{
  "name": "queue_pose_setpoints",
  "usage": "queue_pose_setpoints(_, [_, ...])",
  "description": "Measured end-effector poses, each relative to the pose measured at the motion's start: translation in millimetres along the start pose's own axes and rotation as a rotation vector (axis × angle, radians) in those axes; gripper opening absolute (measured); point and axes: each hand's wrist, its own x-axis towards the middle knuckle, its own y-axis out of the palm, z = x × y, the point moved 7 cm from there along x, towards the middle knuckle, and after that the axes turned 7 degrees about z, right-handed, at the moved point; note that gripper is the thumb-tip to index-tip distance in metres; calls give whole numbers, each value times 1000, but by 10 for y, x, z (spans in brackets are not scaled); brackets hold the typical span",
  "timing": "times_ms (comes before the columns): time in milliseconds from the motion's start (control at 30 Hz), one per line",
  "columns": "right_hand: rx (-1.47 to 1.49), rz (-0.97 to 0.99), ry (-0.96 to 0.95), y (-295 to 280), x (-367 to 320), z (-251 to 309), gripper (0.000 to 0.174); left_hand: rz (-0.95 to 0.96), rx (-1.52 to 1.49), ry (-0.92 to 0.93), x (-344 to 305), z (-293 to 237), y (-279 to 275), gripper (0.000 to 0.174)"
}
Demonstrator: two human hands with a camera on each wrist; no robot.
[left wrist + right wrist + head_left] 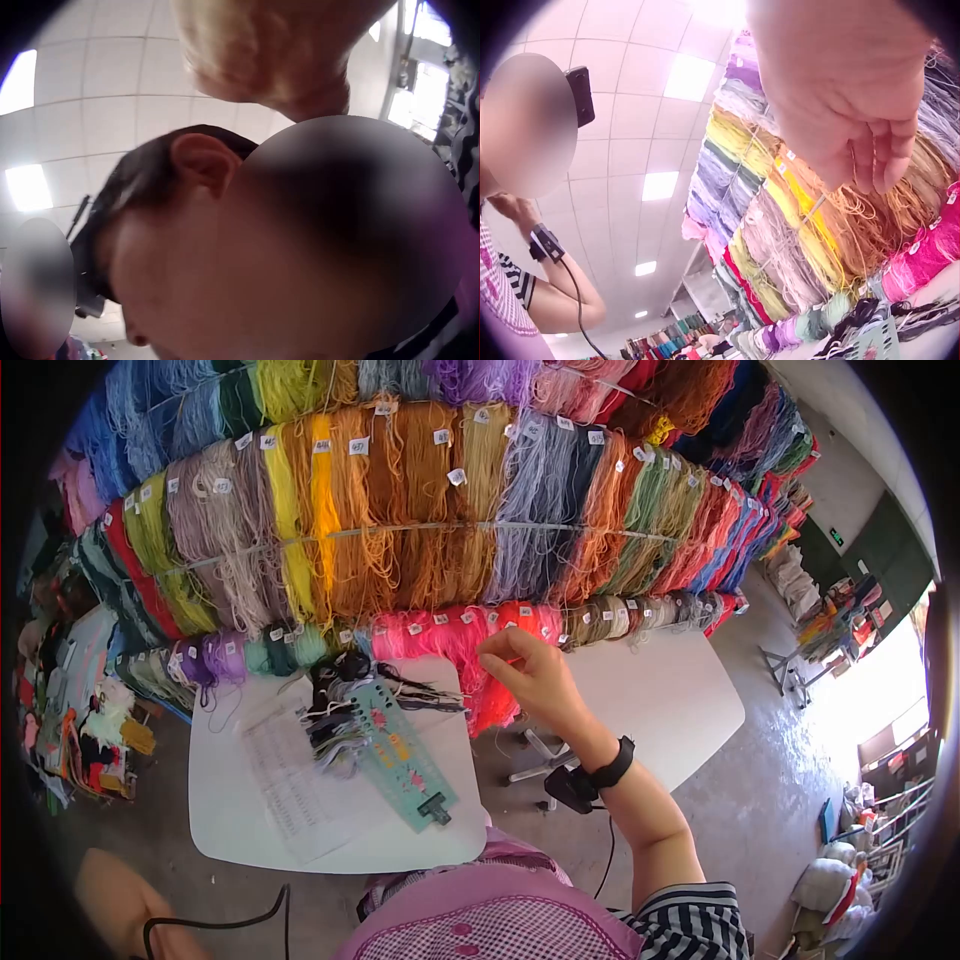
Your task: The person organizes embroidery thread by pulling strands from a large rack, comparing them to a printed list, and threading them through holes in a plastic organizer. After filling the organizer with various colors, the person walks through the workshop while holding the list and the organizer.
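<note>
My right hand is raised in front of the hanging yarn, its fingers loosely bent with nothing visible between them. In the right wrist view that hand hangs before orange and brown skeins. My left arm is bent up; the left hand is beside the head and neck, its fingers hidden. The left wrist view shows only the base of the left hand above the ear. On the white table lie a green punched card with thread bundles along its edge, and a printed sheet.
Rows of tagged yarn skeins hang behind the table. Pink skeins droop between this table and another white tabletop. A stool base stands below. Yarn piles are at left, white bags at lower right.
</note>
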Motion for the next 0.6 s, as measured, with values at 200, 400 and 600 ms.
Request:
queue_pose_setpoints(200, [20,-7,-15,-182,152,5,16,2,7,-19,-54,17,148,37])
queue_pose_setpoints(400, [68,-14,-70,-240,356,163,16,-22,36,12,-18,-82,121,41])
queue_pose_setpoints(600, [-36,-320,-262,-648,1031,458,16,-14,65,17,30,-173,73,45])
